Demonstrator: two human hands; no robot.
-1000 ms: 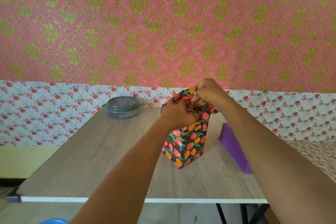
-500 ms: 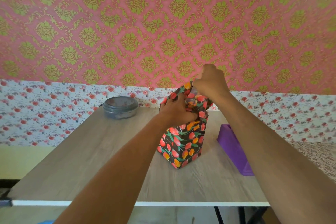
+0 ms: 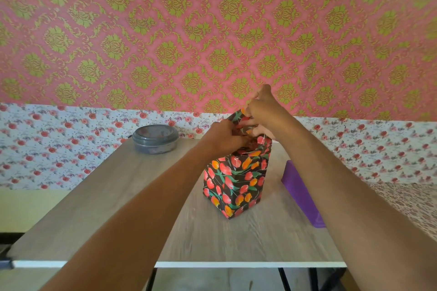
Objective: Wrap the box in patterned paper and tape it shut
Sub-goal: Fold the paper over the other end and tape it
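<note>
A box wrapped in black paper with red and orange tulips (image 3: 236, 182) stands upright near the middle of the wooden table (image 3: 142, 196). The loose paper at its top sticks up unsealed. My left hand (image 3: 224, 138) grips the paper at the top left edge of the box. My right hand (image 3: 263, 111) pinches the raised flap of paper above the box top, fingers curled around it. My hands hide the top face of the box.
A round grey lidded container (image 3: 155, 138) sits at the table's back left. A purple block (image 3: 301, 192) lies to the right of the box, partly behind my right forearm. A wall covered in patterned paper stands right behind the table.
My right hand rose from the box top, pulling the paper flap upward, then stayed high. My left hand kept hold of the top edge. The box stayed in place.
</note>
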